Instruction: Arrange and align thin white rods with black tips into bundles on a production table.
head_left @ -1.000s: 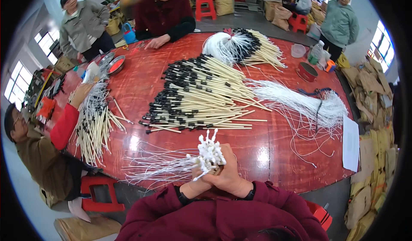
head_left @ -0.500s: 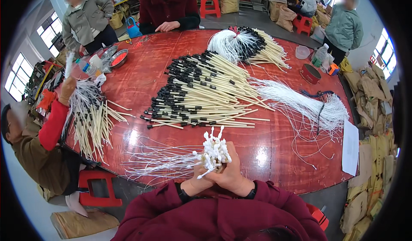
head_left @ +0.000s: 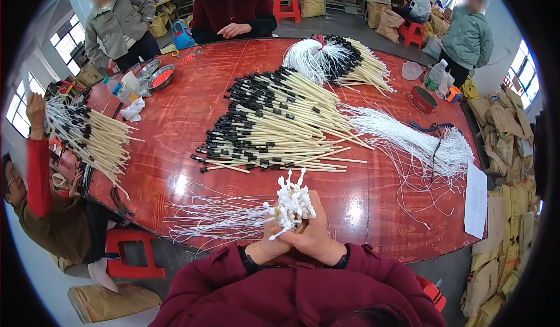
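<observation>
Close to the table's near edge, both my hands are closed around one bundle of white cords (head_left: pixel 224 217). White knobbed plastic tips (head_left: pixel 290 204) stick up in a cluster above my fingers, and the loose cords trail leftward over the red tabletop. My left hand (head_left: pixel 270 242) grips from the left, partly hidden by the tips. My right hand (head_left: pixel 315 229) wraps the other side, its thumb upright. Beyond them lies a wide pile of pale sticks with black ends (head_left: pixel 274 120).
To the right are a tied hank of white cords (head_left: pixel 417 143) and a white paper sheet (head_left: pixel 476 200). Another bundle of sticks and cords (head_left: pixel 344 62) lies at the back. At left, a co-worker's hand (head_left: pixel 36 112) lifts a stick bundle (head_left: pixel 96 137). A metal bowl (head_left: pixel 161 77) holds small red pieces.
The co-worker at left has swung the stick bundle up and leftward off the table's left part. My hands and their bundle have hardly moved.
</observation>
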The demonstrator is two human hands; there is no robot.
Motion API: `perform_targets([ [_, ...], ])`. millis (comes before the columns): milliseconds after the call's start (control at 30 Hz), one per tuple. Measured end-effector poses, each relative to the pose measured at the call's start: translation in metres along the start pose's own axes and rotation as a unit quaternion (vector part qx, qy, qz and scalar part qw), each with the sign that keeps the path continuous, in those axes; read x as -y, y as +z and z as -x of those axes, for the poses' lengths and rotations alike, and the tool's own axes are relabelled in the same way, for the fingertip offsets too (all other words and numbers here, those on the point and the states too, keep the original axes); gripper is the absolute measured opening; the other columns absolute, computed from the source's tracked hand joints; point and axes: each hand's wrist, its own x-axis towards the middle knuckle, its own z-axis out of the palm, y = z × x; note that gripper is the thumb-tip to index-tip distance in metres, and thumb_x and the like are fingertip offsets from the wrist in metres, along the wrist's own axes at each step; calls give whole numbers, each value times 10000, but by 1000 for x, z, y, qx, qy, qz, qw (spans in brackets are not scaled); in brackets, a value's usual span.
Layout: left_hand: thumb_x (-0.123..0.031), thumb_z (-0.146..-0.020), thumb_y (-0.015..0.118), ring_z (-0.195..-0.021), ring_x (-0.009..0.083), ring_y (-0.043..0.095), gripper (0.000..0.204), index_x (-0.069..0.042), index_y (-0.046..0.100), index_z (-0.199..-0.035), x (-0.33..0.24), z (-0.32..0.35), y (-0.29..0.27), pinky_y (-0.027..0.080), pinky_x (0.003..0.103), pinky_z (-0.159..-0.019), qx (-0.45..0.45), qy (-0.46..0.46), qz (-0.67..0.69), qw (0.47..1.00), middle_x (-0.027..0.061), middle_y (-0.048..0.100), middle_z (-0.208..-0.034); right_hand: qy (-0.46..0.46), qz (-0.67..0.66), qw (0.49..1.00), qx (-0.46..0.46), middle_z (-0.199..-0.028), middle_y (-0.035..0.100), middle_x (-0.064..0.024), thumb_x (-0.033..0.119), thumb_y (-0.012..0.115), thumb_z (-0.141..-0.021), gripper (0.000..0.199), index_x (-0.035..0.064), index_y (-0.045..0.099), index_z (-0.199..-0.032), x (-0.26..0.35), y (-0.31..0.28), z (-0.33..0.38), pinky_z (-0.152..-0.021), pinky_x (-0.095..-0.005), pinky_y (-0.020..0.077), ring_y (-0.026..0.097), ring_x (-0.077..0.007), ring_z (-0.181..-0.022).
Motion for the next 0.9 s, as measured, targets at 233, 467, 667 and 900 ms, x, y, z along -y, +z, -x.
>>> perform_targets([
  [233, -179, -955, 660, -1080, 207, 613, 307, -73, 586, -1233, -21, -4, 7, 511, 366, -916, -97, 65, 1, 993, 56, 622, -1189, 9, -7, 1000, -13, -1095, 610, -114, 188, 873, -634, 647, 48, 589, -1198, 7, -1, -2, -868, -405, 474, 576, -300, -998],
  [467, -127, -876, 741, -912, 220, 703, 181, -95, 702, -1051, -49, -7, 13, 556, 385, -772, -183, 107, 8, 977, 42, 719, -1009, 7, 3, 1000, -11, -1103, 595, -121, 188, 876, -638, 640, 49, 593, -1195, 12, -2, 5, -873, -403, 471, 569, -298, -1010],
  [667, -100, -866, 758, -1026, 203, 671, 262, -66, 684, -1115, -64, -19, 2, 553, 349, -832, -134, 54, -130, 981, 80, 690, -1106, 0, 5, 999, -34, -1104, 582, -126, 192, 885, -631, 665, 41, 597, -1211, 1, 3, 3, -896, -397, 474, 573, -299, -1019],
  [900, -105, -853, 776, -1047, 204, 658, 337, -41, 661, -1163, -96, -30, -8, 548, 337, -861, -152, 33, -39, 987, 99, 658, -1153, 99, -51, 994, -9, -1139, 581, -122, 195, 919, -657, 783, 31, 537, -1320, -2, 2, 3, -902, -376, 510, 603, -252, -1068],
])
